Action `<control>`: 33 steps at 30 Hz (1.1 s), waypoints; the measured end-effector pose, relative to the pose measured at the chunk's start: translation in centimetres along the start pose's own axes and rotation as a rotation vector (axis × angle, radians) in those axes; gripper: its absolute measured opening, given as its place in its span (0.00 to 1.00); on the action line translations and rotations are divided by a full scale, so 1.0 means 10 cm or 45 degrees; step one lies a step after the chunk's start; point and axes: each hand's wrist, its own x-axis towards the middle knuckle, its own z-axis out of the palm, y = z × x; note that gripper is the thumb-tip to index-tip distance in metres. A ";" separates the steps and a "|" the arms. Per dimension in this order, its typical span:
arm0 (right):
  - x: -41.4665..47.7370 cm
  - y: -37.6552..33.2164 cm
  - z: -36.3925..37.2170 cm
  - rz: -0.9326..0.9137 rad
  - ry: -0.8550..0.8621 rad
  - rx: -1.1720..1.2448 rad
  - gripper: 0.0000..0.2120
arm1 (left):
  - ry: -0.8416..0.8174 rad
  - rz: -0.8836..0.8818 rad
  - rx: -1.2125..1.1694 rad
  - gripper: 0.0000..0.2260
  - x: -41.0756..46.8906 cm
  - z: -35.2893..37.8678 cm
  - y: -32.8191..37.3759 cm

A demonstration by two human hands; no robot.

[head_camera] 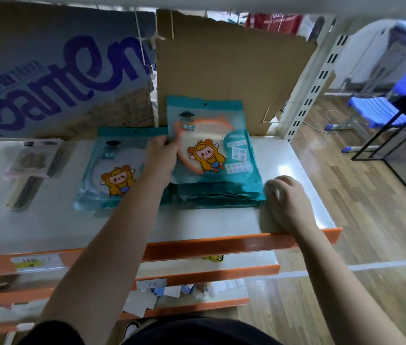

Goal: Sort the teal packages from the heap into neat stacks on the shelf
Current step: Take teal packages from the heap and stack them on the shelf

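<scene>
The left hand (162, 158) pinches the top package (211, 145) by its left edge, on the stack (221, 195) at the right end of the shelf (296, 155). The right hand (287, 199) rests empty and loosely curled just beside the stack. The packages look light, floppy and slick, so an edge grip suits them best.

Two bare forearms reach forward, hands apart.
The left hand (162, 158) pinches a teal package (236, 150) by its edge; the right hand (289, 202) rests knuckles-up, fingers loosely curled.
</scene>
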 end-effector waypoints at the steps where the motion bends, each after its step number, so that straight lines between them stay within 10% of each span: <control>1: -0.02 -0.01 0.00 0.003 0.004 0.011 0.07 | -0.007 0.013 0.062 0.09 0.04 0.05 -0.04; 14: -0.03 -0.04 -0.02 0.041 0.014 0.053 0.09 | -0.093 0.171 0.766 0.12 0.05 0.09 -0.19; 33: -0.05 -0.07 -0.02 0.072 -0.002 0.031 0.08 | 0.085 0.258 1.020 0.13 0.11 0.17 -0.35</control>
